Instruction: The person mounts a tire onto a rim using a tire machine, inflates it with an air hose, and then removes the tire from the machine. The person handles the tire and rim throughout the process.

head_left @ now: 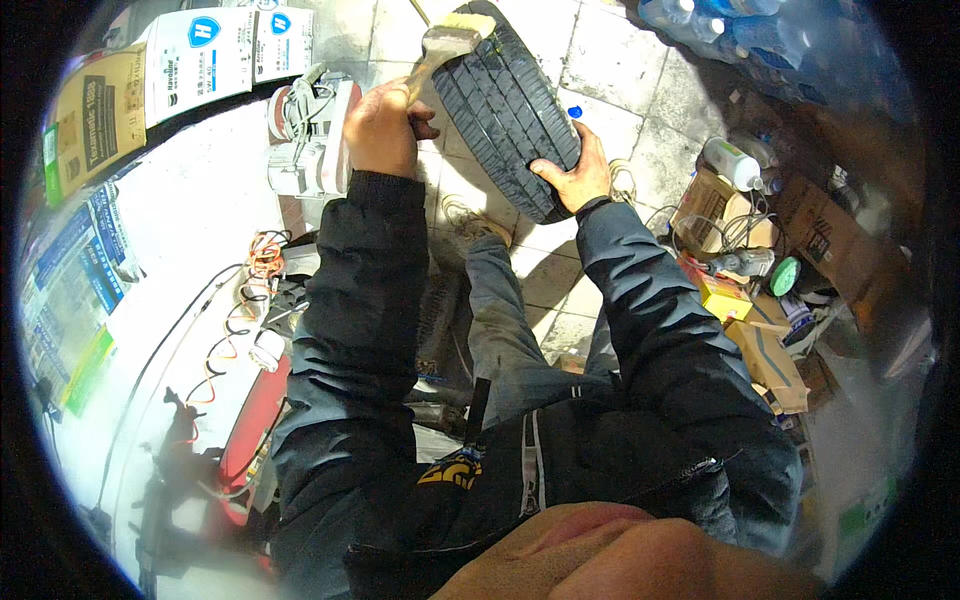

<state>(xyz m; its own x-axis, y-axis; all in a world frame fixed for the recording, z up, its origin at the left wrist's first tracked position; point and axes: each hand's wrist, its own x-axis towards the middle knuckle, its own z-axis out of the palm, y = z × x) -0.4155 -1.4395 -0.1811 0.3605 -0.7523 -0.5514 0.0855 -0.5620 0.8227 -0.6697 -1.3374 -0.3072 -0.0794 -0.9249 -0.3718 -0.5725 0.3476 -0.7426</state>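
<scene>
A black tyre [500, 112] stands tilted in front of me, its grooved tread facing up. My left hand [385, 128] is closed round the handle of a flat paintbrush [447, 42]. The brush's pale bristles lie at the upper left edge of the tread. At the tyre's near right edge, my right hand [580, 172] grips the rim of the tread, thumb on top and fingers down the far side. The fingertips of that hand are hidden behind the tyre.
Wrapped plastic bottles [770, 40] fill the far right. Cardboard boxes [765, 365], a white bottle [732, 163] and cables crowd the right side. On the left are a grey-and-red machine [312, 135], an orange coiled hose [228, 345] and a red cylinder [255, 425].
</scene>
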